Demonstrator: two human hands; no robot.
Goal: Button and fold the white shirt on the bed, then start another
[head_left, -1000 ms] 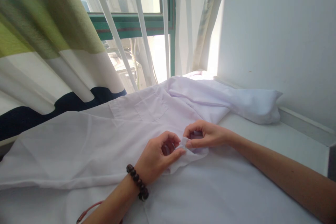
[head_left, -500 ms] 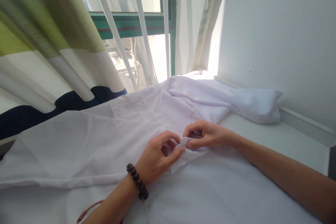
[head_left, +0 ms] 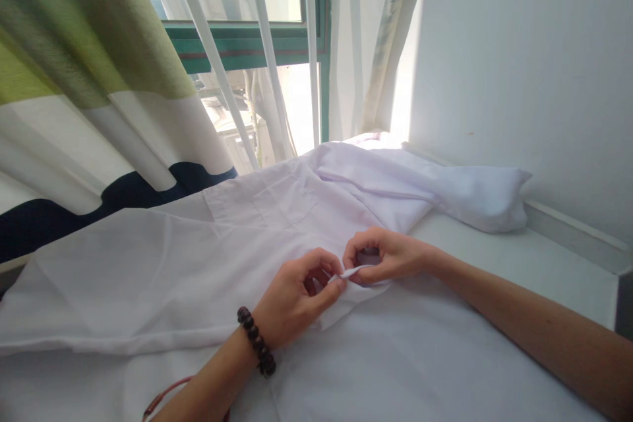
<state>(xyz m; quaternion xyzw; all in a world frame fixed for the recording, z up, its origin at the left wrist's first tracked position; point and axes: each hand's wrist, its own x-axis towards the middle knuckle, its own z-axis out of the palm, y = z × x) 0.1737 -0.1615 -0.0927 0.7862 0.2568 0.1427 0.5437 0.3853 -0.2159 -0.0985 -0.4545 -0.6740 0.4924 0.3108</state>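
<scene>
Pinching a small fold of cloth between them, both hands meet near the middle of a white shirt (head_left: 173,264) spread flat over a white surface (head_left: 558,264) under a window. Left hand (head_left: 297,293): fingers curled in tight, thumb and forefinger closed on the raised edge of the fold (head_left: 349,272); the other fingers tucked toward the palm. Right hand (head_left: 383,256): also closed, thumb and forefinger nipping the same strip of fabric from the far side, remaining fingers arched over it. The two hands sit fingertip to fingertip, almost touching. What lies inside the fold, cannot tell. A dark bead bracelet (head_left: 256,341) sits on the left wrist, with a thin red cord (head_left: 163,399) lower on that forearm. The shirt's chest pocket (head_left: 284,201) lies just beyond the hands, toward the window. One sleeve (head_left: 475,201) stretches off to the right, along the foot of the white wall (head_left: 519,66). A curtain (head_left: 74,79) banded green, white and navy hangs at left, its hem at the shirt's far edge. White window bars (head_left: 212,53) slant behind it, with a green frame.
</scene>
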